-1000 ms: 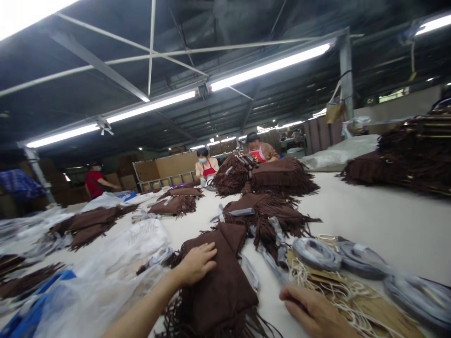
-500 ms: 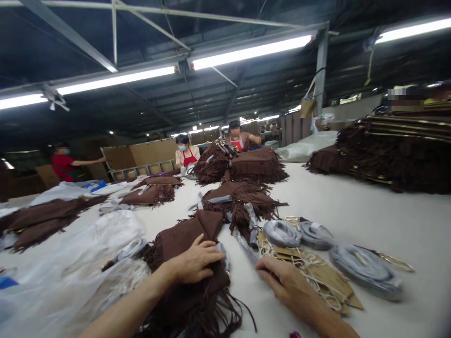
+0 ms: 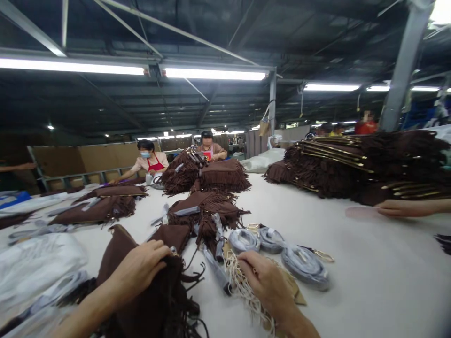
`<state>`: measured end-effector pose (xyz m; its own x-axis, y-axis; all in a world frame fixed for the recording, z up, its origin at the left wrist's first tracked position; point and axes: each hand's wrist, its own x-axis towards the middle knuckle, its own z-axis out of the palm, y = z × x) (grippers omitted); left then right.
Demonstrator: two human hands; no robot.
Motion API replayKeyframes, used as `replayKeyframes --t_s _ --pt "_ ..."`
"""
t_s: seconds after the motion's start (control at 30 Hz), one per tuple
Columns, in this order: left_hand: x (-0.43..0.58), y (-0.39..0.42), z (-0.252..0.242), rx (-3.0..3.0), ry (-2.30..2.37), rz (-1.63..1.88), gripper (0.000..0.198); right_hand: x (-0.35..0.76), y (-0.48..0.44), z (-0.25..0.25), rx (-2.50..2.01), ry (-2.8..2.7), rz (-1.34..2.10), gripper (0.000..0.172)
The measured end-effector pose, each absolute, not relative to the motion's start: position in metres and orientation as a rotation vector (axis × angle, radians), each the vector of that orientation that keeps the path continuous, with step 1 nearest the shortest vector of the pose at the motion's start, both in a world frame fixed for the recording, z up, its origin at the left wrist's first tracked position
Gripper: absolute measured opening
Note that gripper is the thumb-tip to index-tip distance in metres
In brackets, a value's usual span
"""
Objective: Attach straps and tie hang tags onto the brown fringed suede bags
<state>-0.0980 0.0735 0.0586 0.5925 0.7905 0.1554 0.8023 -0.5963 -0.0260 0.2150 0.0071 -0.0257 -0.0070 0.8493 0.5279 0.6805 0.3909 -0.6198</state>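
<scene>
Gripping brown fringed bag (image 3: 141, 300) under left hand (image 3: 136, 268), right hand (image 3: 268, 281) on corded tags (image 3: 243, 286)

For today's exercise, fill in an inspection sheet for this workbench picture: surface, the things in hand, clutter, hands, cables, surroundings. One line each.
Surface: long white table, bare at the near right.
Things in hand: brown fringed bag under the left hand; bundle of paper tags with white strings under the right hand.
Clutter: three wrapped grey straps; more fringed bags mid-table; tall stack of bags at right; clear plastic bags at left.
Hands: left hand grips the bag's top; right hand rests on the tags; another person's hand reaches in from the right.
Cables: nothing seen.
Surroundings: workshop with strip lights; seated workers at the far end.
</scene>
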Motion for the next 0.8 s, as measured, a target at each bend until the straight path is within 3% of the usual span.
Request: replayKeyframes --t_s 0.2,0.43,0.63,0.8 --pt "-0.083 0.089 0.009 -2.793 -1.369 -0.036 0.033 0.244 0.017 -0.037 -1.536 -1.618 0.096 0.025" --pt "-0.083 0.092 0.022 -2.796 -1.742 -0.726 0.028 0.240 0.017 -0.042 -1.665 -1.862 0.133 0.026" --pt "-0.071 0.082 -0.002 -2.836 -1.670 -0.344 0.029 0.241 0.023 -0.045 -1.710 -1.924 0.126 0.026" --pt "-0.067 0.087 -0.011 -2.888 -1.582 -0.398 0.029 0.242 0.027 -0.040 -1.721 -1.758 0.101 0.034"
